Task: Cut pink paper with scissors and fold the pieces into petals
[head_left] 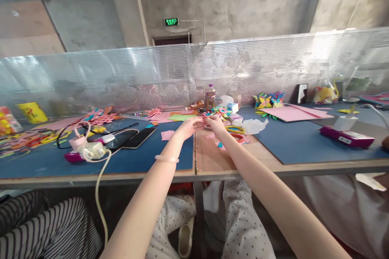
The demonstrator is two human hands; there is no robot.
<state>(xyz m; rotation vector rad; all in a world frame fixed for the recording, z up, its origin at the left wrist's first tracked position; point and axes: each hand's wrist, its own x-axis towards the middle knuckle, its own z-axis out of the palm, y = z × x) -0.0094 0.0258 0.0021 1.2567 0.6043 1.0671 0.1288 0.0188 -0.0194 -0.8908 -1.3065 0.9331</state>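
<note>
My left hand (192,124) and my right hand (215,124) meet over the bare wooden strip of the table, fingertips together. The fingers of both are closed, and whatever is between them is too small and too covered to make out. Just behind them lies a multicoloured paper flower (221,112). Scissors with yellow handles (235,129) lie beside my right hand, with orange-red handles (241,139) nearer me. Below the hands are scattered pink paper scraps (209,136). A pink paper piece (167,135) rests left of my left hand.
A drink bottle (210,98) stands behind my hands, near crumpled white plastic (255,126). Phones (139,138) and a corded power strip (91,150) lie left. Pink sheets (294,112) and a purple box (346,136) are right. A perforated metal screen (170,60) runs behind. People sit on both sides.
</note>
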